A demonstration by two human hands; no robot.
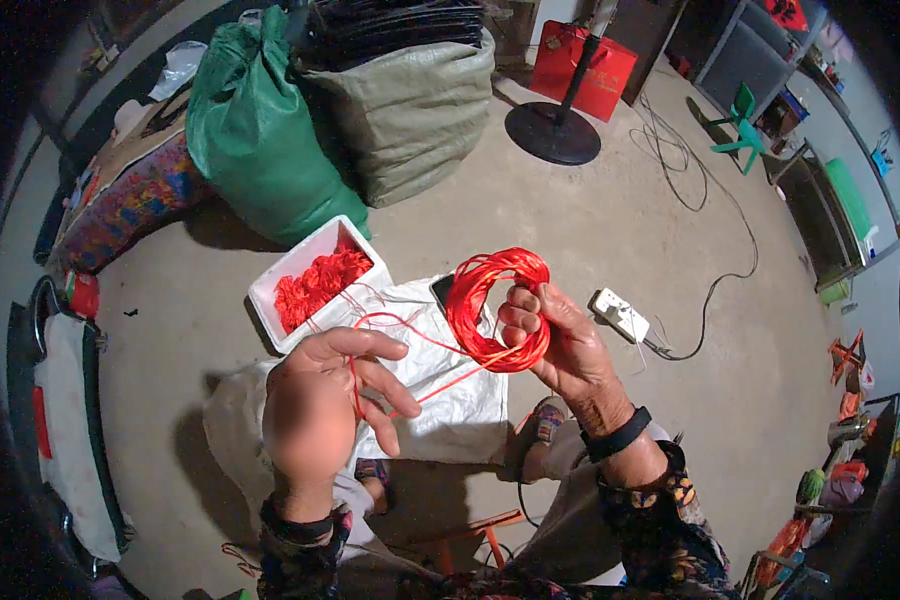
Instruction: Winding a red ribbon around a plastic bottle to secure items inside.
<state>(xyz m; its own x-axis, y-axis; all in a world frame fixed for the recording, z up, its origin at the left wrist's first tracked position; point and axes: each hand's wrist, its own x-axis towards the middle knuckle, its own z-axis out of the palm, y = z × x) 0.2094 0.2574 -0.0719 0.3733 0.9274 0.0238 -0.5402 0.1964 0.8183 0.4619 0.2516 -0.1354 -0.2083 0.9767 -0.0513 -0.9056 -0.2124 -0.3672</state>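
Observation:
A coil of shiny red cord (475, 290) is gripped at its right side by my right hand (562, 345), with the fingers curled through the ring. From the coil a loose strand runs left to my left hand (320, 400). That hand's fingers are spread, and the strand passes over and between them without a closed grip. Beyond my left hand stands a white foam box (268, 298) holding red cord bundles (322, 285). A white woven sheet (450, 420) lies on the floor beneath my hands, and a dark phone (442, 290) is partly hidden behind the coil.
A green sack (260, 140) and a beige sack (410, 115) stand at the back left. Farther back are a round black stand base (553, 133) and a red paper bag (600, 75). A white power strip (620, 315) with a black cable lies to the right.

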